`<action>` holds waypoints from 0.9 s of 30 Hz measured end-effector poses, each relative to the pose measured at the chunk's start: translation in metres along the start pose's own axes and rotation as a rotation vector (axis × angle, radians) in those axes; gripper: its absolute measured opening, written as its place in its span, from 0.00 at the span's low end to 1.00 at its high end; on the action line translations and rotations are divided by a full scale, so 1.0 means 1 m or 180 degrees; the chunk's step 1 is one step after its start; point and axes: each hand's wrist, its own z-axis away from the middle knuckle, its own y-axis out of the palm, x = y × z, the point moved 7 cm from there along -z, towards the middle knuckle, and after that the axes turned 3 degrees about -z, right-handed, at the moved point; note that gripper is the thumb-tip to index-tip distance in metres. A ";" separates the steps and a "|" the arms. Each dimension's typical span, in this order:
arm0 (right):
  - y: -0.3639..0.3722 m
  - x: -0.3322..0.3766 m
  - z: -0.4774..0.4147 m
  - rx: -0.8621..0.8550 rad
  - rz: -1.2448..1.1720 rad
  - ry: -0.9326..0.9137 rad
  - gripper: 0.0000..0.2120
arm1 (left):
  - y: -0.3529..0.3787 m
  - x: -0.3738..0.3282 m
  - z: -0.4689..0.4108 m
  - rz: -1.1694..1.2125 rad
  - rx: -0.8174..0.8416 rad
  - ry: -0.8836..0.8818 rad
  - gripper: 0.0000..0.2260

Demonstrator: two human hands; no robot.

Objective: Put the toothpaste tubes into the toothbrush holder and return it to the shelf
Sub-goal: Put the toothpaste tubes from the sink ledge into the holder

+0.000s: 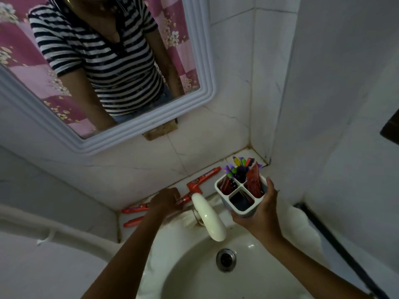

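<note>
My right hand (pixel 258 214) grips a white toothbrush holder (pixel 238 197) with four compartments, held above the sink's back rim. Red toothpaste tubes and colourful toothbrushes stand in it. My left hand (pixel 165 200) rests on the tiled shelf (pixel 216 162), fingers closed around a red toothpaste tube (pixel 183 199) just left of the tap. Another red tube (pixel 203 179) lies on the shelf behind it. Two more red tubes (pixel 135 209) lie at the shelf's left end.
A cream tap (pixel 209 219) juts over the white sink (pixel 194 266) between my hands. A white-framed mirror (pixel 190 108) hangs on the tiled wall above the shelf. The wall corner (pixel 267 158) closes the shelf on the right.
</note>
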 end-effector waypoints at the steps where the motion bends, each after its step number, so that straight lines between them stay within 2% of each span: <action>1: 0.000 0.000 0.000 0.0016 0.0000 -0.0003 0.69 | 0.002 -0.002 -0.001 -0.0102 -0.0043 0.0065 0.18; 4: -0.001 0.000 -0.002 0.0043 -0.0025 -0.0021 0.69 | 0.000 -0.009 -0.005 -0.0103 -0.0056 0.0263 0.14; 7: 0.000 -0.002 -0.004 0.0044 -0.0074 -0.0009 0.68 | -0.025 -0.013 -0.003 0.0631 -0.0169 0.0202 0.09; 11: 0.001 -0.004 -0.002 0.0020 -0.0069 -0.0029 0.68 | -0.094 -0.044 0.018 0.1556 -0.0802 0.0356 0.15; 13: 0.002 -0.006 -0.001 0.0006 -0.0086 -0.0019 0.69 | -0.118 -0.074 0.033 0.2374 -0.0662 0.0706 0.19; 15: 0.003 -0.007 -0.001 0.0014 -0.0150 0.0021 0.69 | -0.132 -0.106 0.049 0.2754 -0.0365 0.1153 0.19; 18: 0.003 -0.003 -0.004 0.0000 -0.0190 0.0025 0.69 | -0.133 -0.142 0.060 0.2775 -0.0073 0.1711 0.16; 20: 0.003 -0.001 -0.006 -0.0002 -0.0184 0.0023 0.68 | -0.124 -0.155 0.058 0.2441 -0.0112 0.1848 0.13; 24: 0.001 -0.002 -0.005 0.0038 -0.0178 0.0088 0.69 | -0.109 -0.161 0.049 0.1266 -0.0623 0.1728 0.12; 27: 0.001 -0.004 -0.004 0.0063 -0.0230 0.0098 0.69 | -0.111 -0.155 0.050 0.1364 -0.0752 0.1640 0.14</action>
